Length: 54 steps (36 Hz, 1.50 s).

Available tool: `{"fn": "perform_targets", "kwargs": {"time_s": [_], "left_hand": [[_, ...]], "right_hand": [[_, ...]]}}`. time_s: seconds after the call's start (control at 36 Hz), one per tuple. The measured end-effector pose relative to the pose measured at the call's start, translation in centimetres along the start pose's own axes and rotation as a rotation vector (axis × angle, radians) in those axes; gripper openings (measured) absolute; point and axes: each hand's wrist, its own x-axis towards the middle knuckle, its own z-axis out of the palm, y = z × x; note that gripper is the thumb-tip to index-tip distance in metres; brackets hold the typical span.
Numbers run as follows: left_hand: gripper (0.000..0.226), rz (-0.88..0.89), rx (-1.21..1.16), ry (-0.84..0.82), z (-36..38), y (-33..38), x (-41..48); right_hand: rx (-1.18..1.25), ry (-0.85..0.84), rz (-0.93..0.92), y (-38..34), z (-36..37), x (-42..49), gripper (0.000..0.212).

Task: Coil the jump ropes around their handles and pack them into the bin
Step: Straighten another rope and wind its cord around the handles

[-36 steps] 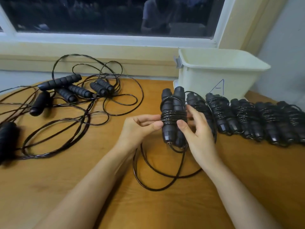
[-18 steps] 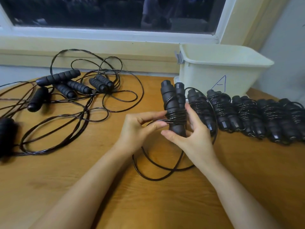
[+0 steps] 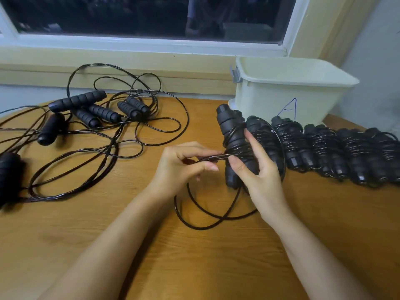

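**Clerk:** Item nearest the wearer?

**Checker:** Honey-coloured wood-grain table (image 3: 194,267). On it lies a slack loop of thin black cord (image 3: 201,228), flat on the wood below both hands.

**Clerk:** The hands?

**Checker:** Left hand (image 3: 181,167): fingers and thumb pinch a strand of that cord, which runs level toward the handles. Right hand (image 3: 262,180): fingers curl round a pair of black ribbed handles (image 3: 232,135). The pair is held side by side, roughly upright, with the tops leaning a little left. Turns of cord are wound about their middle.

**Clerk:** Finished stock?

**Checker:** Row of coiled black jump-rope bundles (image 3: 324,148), lying side by side on the table. The nearest sits just behind the right hand, and the row runs to the right edge of view.

**Clerk:** Unfinished stock?

**Checker:** Tangle of loose black jump ropes (image 3: 97,126) at far left, with several handles among overlapping loops, well apart from the hands.

**Clerk:** Container?

**Checker:** Cream rectangular plastic bin (image 3: 281,98), blue letter "A" (image 3: 289,107) on its front wall. It stands at the back right, just behind the row. Contents cannot be told.

**Clerk:** Beyond?

**Checker:** White-framed window (image 3: 140,16) with dark glass.
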Motion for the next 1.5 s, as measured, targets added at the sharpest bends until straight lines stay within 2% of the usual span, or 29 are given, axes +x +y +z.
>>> {"fn": "perform_targets", "kwargs": {"time_s": [0.08, 0.17, 0.25, 0.33, 0.42, 0.53, 0.61, 0.69, 0.72, 0.81, 0.86, 0.92, 1.0, 1.03, 1.25, 1.5], "left_hand": [[0.028, -0.019, -0.011, -0.007, -0.1, -0.1, 0.0], [0.025, -0.127, -0.054, 0.048, 0.1, 0.0, 0.0], [0.021, -0.258, -0.087, 0.111, 0.2, -0.2, 0.1], [0.025, -0.313, -0.092, 0.135, 0.3, -0.4, 0.1], [0.037, -0.349, -0.1, 0.102, 0.6, -0.3, 0.1], [0.044, -0.411, -0.151, 0.044, 1.0, 0.1, -0.1], [0.033, -0.451, -0.308, -0.003, 1.4, 0.8, -0.1], [0.033, -0.443, -0.4, 0.016, 1.5, 1.0, 0.0], [0.037, -0.429, -0.405, 0.034, 1.4, 1.0, 0.1], [0.045, -0.388, -0.337, 0.066, 1.3, 1.1, 0.1], [0.049, -0.357, -0.264, 0.05, 1.2, 1.0, 0.0], [0.047, -0.337, -0.21, 0.024, 1.4, 0.9, -0.1], [0.046, -0.319, -0.169, -0.003, 1.5, 0.9, -0.1], [0.048, -0.316, -0.169, -0.002, 1.4, 0.9, -0.1], [0.052, -0.311, -0.233, 0.014, 0.9, 1.0, 0.0], [0.054, -0.276, -0.285, 0.037, 0.7, 1.9, -0.1]], "right_hand": [[0.009, 0.024, 0.006, 0.1, -0.3, 0.1, 0.074], [0.033, 0.031, 0.023, 0.3, -0.2, 0.1, 0.068], [0.13, 0.02, 0.068, 0.3, 0.1, -0.1, 0.064], [0.252, -0.023, 0.121, 0.0, 0.5, -0.4, 0.053], [0.369, -0.073, 0.198, -0.6, 0.8, -0.7, 0.053], [0.406, -0.061, 0.183, -0.4, 1.1, -0.9, 0.048], [0.343, -0.042, 0.129, 0.2, 1.1, -0.7, 0.05], [0.205, -0.03, 0.063, 0.4, 0.7, -0.2, 0.037], [0.172, -0.036, 0.055, 0.4, 0.5, 0.0, 0.041], [0.127, -0.058, 0.039, -0.3, -0.4, 0.5, 0.078], [0.163, -0.075, 0.067, -1.1, -1.0, 1.3, 0.094], [0.177, -0.08, 0.09, -2.2, -1.2, 2.3, 0.084], [0.222, -0.049, 0.148, -3.3, -0.8, 3.0, 0.042], [0.266, -0.035, 0.171, -3.5, -0.6, 3.1, 0.036], [0.588, -0.086, 0.289, -5.0, -0.4, 3.1, 0.054], [0.646, -0.173, 0.308, -6.1, -0.9, 3.4, 0.064]]}}
